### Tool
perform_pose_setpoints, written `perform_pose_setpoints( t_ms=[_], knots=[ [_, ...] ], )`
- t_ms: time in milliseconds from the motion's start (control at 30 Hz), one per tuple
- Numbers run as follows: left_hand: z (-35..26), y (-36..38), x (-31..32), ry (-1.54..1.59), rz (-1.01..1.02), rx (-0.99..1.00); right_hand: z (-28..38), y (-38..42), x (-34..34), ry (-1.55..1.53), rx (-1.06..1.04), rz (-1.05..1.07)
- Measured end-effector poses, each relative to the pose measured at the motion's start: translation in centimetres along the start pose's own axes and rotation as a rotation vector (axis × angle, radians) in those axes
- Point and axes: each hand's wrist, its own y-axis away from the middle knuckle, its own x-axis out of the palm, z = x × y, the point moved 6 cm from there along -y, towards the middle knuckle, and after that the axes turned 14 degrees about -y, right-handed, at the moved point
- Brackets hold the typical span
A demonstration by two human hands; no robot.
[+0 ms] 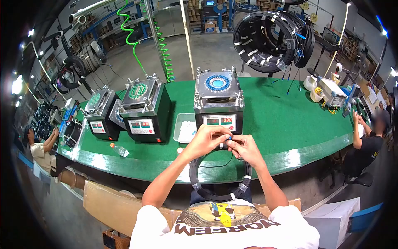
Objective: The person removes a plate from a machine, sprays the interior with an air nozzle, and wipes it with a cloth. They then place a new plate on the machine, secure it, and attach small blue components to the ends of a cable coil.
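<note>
My left hand [206, 140] and my right hand [246, 150] meet above the table's front edge, both with fingers pinched. Between their fingertips is a small blue connector [229, 138], mostly covered by the fingers. Just below, a coil of black cable [193, 173] with white bands leans at the table edge against my lap. A thin black strand of it loops up by my right hand. Right behind my hands stands a polishing machine [216, 120] with a red digital display and a ring of blue connectors on its top plate.
Two similar machines [141, 124] with green rings stand to the left. A clear tray [186, 132] of white bits and a small bottle [120, 150] lie on the green tabletop [273, 120]. Large cable coils [265, 39] hang behind. Co-workers sit left [41, 151] and right [367, 143].
</note>
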Motion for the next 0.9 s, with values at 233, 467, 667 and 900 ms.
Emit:
perform_pose_setpoints(
  t_ms=[233, 467, 667, 900],
  knots=[
    [0.8, -0.1, 0.8, 0.290, -0.012, -0.010, 0.4, 0.0, 0.3, -0.015, -0.014, 0.006],
    [1.6, -0.1, 1.5, 0.570, 0.084, -0.135, 0.4, 0.3, 0.8, 0.033, -0.008, 0.047],
    [2.8, 0.3, 1.7, 0.538, 0.020, -0.186, -0.4, 0.1, 0.9, 0.036, -0.014, 0.064],
    [8.3, 3.5, 1.3, -0.913, 0.069, -0.203, -8.5, 1.4, 0.4, 0.107, 0.289, 0.078]
  ],
)
